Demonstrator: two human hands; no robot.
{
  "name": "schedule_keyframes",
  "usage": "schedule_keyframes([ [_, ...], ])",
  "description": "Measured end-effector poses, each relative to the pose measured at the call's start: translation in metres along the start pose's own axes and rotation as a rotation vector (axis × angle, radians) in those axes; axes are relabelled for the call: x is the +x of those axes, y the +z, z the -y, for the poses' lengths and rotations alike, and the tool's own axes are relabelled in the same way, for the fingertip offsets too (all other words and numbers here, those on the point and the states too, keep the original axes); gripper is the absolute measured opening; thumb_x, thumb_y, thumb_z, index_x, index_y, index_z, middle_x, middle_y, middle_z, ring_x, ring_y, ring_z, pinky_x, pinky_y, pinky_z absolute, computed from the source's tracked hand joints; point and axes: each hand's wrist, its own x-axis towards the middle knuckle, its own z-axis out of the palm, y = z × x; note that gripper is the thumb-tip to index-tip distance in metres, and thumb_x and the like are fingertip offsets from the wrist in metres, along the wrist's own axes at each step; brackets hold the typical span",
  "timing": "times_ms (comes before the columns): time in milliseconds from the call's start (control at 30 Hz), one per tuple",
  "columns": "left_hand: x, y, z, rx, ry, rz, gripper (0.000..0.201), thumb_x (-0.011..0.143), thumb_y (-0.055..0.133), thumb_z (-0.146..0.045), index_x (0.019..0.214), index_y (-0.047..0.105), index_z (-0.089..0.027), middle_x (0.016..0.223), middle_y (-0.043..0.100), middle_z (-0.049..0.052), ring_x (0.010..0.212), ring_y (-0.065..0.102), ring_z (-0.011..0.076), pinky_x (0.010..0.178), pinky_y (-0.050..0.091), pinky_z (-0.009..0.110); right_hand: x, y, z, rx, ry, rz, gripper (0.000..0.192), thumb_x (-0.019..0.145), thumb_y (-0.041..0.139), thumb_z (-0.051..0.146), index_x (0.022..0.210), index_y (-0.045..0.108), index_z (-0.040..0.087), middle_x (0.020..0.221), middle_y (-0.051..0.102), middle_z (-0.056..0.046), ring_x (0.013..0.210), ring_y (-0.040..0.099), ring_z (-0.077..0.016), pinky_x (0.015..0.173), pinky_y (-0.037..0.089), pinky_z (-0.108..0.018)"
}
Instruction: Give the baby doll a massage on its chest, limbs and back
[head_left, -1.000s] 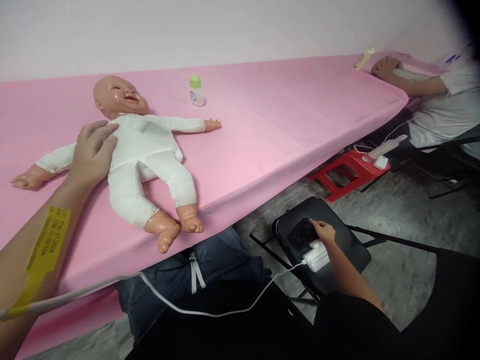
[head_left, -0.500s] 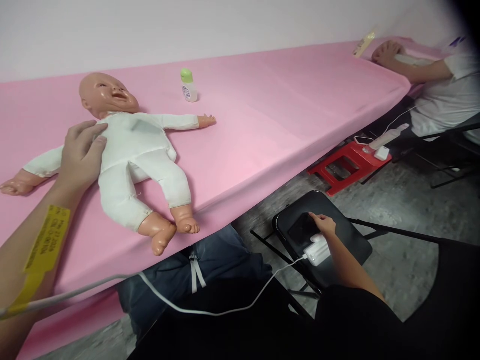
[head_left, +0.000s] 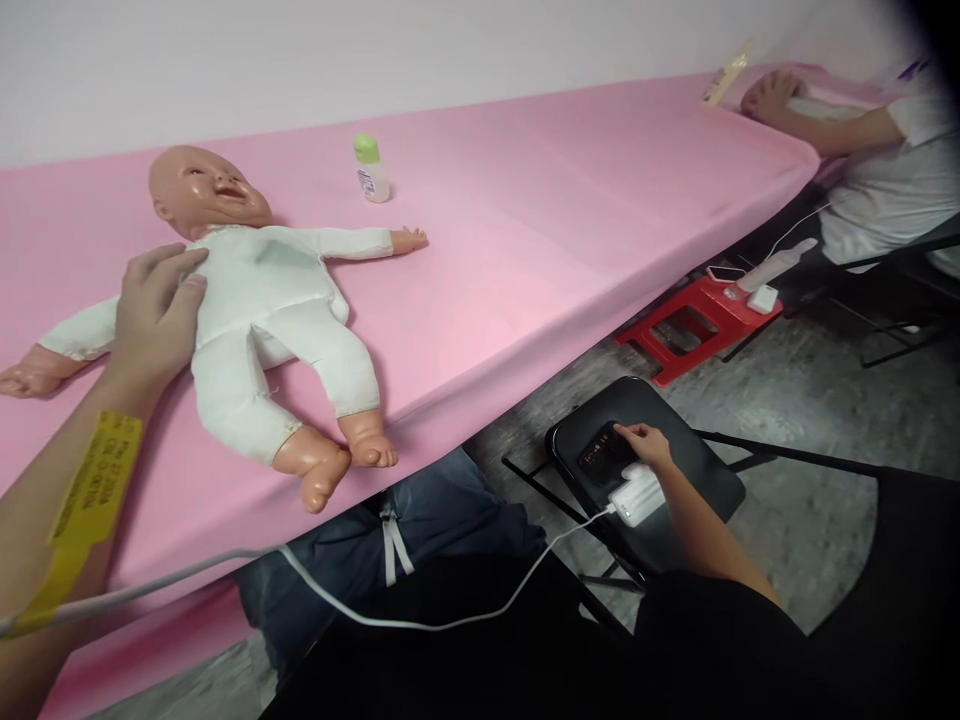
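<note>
A baby doll (head_left: 262, 275) with a bare vinyl head and a white cloth body lies face up on the pink-covered table (head_left: 525, 240). My left hand (head_left: 159, 305) rests flat against the side of its chest, fingers stretched out and apart. Low on the right, my right hand (head_left: 646, 446) is at a dark smartphone (head_left: 600, 455) lying on a black folding chair (head_left: 686, 500). Its fingers are closed at the phone's corner, and the screen is lit. Beside that hand sits a white power bank (head_left: 636, 498) with a cable plugged in.
A green-capped bottle (head_left: 371, 170) stands beyond the doll's arm. The white cable (head_left: 435, 627) hangs across my lap toward my left wrist. A red stool (head_left: 697, 315) holds a phone and white items. Far right, another person's hand (head_left: 776, 95) touches a doll's head.
The phone's screen has gone from dark to lit under my right hand. The view has shifted slightly; my left hand stays on the doll.
</note>
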Motion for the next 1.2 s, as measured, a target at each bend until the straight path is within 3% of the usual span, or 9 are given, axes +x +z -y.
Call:
schedule_keyframes([
  [167, 0.0, -0.001, -0.003, 0.004, 0.001, 0.0, 0.049, 0.1, 0.05, -0.04, 0.141, 0.063, -0.016, 0.149, 0.054, 0.011, 0.143, 0.047, 0.0261, 0.127, 0.032, 0.044, -0.002, 0.001, -0.006, 0.001, -0.066, 0.015, 0.044, 0.067, 0.071, 0.064, 0.073, 0.072, 0.02, 0.078, 0.074, -0.01, 0.083, 0.069, -0.0295, 0.084, 0.053, -0.041],
  [400, 0.001, -0.002, -0.003, 0.007, 0.009, 0.002, 0.048, 0.101, 0.05, -0.042, 0.14, 0.063, -0.018, 0.149, 0.054, 0.009, 0.143, 0.048, 0.0251, 0.127, 0.032, 0.043, -0.009, 0.005, -0.015, -0.007, -0.096, 0.011, 0.056, 0.07, 0.073, 0.06, 0.101, 0.075, 0.014, 0.108, 0.067, -0.016, 0.098, 0.068, -0.0298, 0.097, 0.052, -0.043],
  [633, 0.0, -0.003, -0.005, 0.015, -0.009, -0.003, 0.047, 0.1, 0.051, -0.043, 0.139, 0.064, -0.021, 0.149, 0.055, 0.007, 0.143, 0.048, 0.0256, 0.127, 0.033, 0.044, -0.014, 0.004, -0.014, 0.016, -0.155, 0.058, 0.078, 0.049, 0.092, 0.054, 0.117, 0.074, 0.019, 0.119, 0.065, -0.013, 0.116, 0.062, -0.0313, 0.105, 0.049, -0.04],
  [800, 0.0, -0.002, -0.005, 0.01, -0.016, 0.006, 0.048, 0.1, 0.051, -0.043, 0.14, 0.064, -0.019, 0.15, 0.054, 0.009, 0.143, 0.047, 0.0261, 0.127, 0.033, 0.045, -0.009, 0.001, -0.01, 0.041, -0.071, 0.023, 0.046, 0.073, 0.07, 0.057, 0.099, 0.079, 0.019, 0.1, 0.075, -0.01, 0.096, 0.069, -0.0287, 0.089, 0.054, -0.039],
  [1000, -0.001, -0.003, -0.011, 0.015, -0.003, 0.006, 0.054, 0.102, 0.047, -0.056, 0.139, 0.063, -0.02, 0.15, 0.053, 0.009, 0.143, 0.047, 0.0284, 0.125, 0.034, 0.051, -0.003, 0.004, 0.001, 0.029, 0.042, -0.061, 0.042, 0.069, 0.07, 0.06, 0.075, 0.075, 0.019, 0.077, 0.076, -0.01, 0.08, 0.07, -0.0301, 0.079, 0.052, -0.04],
  [1100, -0.001, -0.006, -0.018, 0.042, -0.008, 0.046, 0.063, 0.102, 0.04, -0.07, 0.13, 0.062, -0.019, 0.143, 0.054, 0.01, 0.144, 0.044, 0.0323, 0.1, 0.044, 0.056, -0.002, 0.008, 0.005, 0.022, 0.066, -0.094, 0.043, 0.064, 0.073, 0.063, 0.067, 0.072, 0.02, 0.068, 0.073, -0.009, 0.073, 0.068, -0.0292, 0.075, 0.052, -0.04],
  [1200, -0.001, -0.008, -0.023, 0.065, 0.006, 0.09, 0.072, 0.104, 0.032, -0.073, 0.114, 0.057, -0.007, 0.117, 0.055, 0.011, 0.145, 0.039, 0.0343, 0.075, 0.031, 0.044, -0.002, 0.01, 0.007, 0.016, 0.077, -0.115, 0.044, 0.061, 0.074, 0.065, 0.064, 0.069, 0.021, 0.065, 0.071, -0.008, 0.07, 0.067, -0.0286, 0.074, 0.051, -0.04],
])
